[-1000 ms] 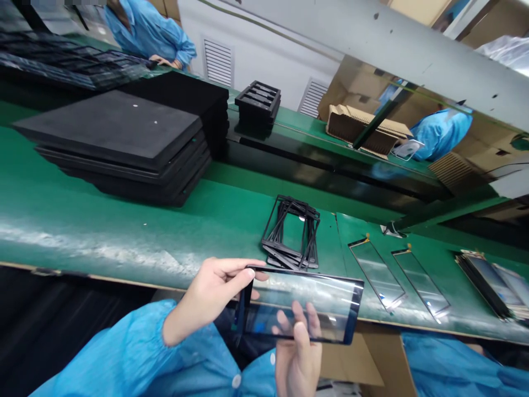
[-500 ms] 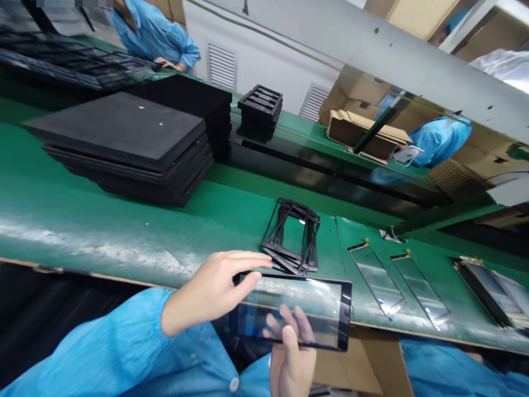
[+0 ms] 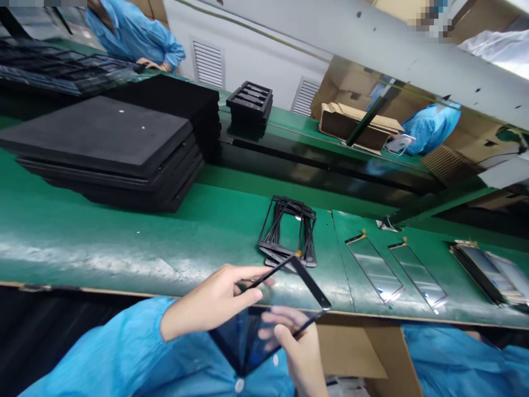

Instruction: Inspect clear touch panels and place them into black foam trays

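A clear glass touch panel with a black border (image 3: 308,281) is held tilted between my two hands, over the table's front edge. My left hand (image 3: 219,298) grips its upper left edge, thumb on the near face and fingers behind. From the lower right side my right hand (image 3: 295,336) holds it, the thumb in front and the fingers showing through the glass. Just beyond the panel lies a loose pile of black rectangular frames (image 3: 268,242) on the green table. Two more glass panels, a nearer one (image 3: 374,270) and a farther one (image 3: 417,278), lie flat to the right.
Thick black foam sheets (image 3: 103,138) are stacked at left. Black trays (image 3: 250,102) stand at the back. More panels (image 3: 481,273) lie stacked at far right. A cardboard box (image 3: 351,347) sits below the table edge. Co-workers in blue (image 3: 132,36) sit across the line.
The panel has turned from nearly level to a slanted, diagonal pose, its right end swinging toward the lower left. My right hand has shifted its hold on it; my left hand stays about where it was.
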Tool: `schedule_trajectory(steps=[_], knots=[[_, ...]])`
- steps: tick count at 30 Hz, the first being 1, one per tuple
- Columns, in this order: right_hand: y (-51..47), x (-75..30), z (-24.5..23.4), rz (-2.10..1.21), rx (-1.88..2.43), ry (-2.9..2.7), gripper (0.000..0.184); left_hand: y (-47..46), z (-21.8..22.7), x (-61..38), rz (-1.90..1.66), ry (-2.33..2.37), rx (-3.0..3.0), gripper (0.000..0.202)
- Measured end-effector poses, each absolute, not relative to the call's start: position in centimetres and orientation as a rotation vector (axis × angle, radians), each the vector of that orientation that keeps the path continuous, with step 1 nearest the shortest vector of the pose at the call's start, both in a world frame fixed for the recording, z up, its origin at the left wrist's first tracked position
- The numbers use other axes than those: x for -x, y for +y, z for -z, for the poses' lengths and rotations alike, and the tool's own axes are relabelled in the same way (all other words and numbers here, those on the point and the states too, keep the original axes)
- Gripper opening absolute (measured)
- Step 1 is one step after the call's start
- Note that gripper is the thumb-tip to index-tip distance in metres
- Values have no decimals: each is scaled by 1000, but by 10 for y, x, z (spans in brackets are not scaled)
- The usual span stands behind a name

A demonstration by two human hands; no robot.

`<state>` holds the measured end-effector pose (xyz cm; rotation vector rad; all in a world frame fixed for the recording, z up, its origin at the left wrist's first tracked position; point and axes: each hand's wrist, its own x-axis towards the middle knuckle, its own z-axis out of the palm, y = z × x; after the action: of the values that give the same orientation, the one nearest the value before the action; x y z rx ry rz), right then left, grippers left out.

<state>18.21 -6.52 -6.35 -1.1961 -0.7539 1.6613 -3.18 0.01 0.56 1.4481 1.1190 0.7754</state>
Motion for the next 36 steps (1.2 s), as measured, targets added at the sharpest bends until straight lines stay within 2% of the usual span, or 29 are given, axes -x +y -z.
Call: schedule_trajectory(steps=[2,4,10,17,25,29,31,33,36], knots=[[-57,-194,58,-1821,1125,-942,49,-1,-4,29,-748,1043,-1208,37],[-49,-201,53,-1818,1083,-1017,53,-3,-3,27,-750,1019,-1089,36],[-29,-201,41,-1261,1209,-900,53,-8,-6,30,-778,1028,-971,45],[-28,-193,26,-1161,1245,-909,39,-10,8,34,-840,1055,-913,61],[-28,-189,25,-1175,1272,-878,45,-10,8,33,-851,1123,-1007,46],[-24,-184,27,-1315,1287,-890,55,-8,-2,42,-838,1162,-1095,44],[-18,-185,32,-1341,1237,-876,69,0,-15,67,-947,1225,-1091,39],[-10,-190,41,-1317,1203,-862,79,12,-38,108,-1209,1374,-1062,43],[0,-201,61,-1252,1242,-856,80,33,-87,188,-1642,1633,-984,49]])
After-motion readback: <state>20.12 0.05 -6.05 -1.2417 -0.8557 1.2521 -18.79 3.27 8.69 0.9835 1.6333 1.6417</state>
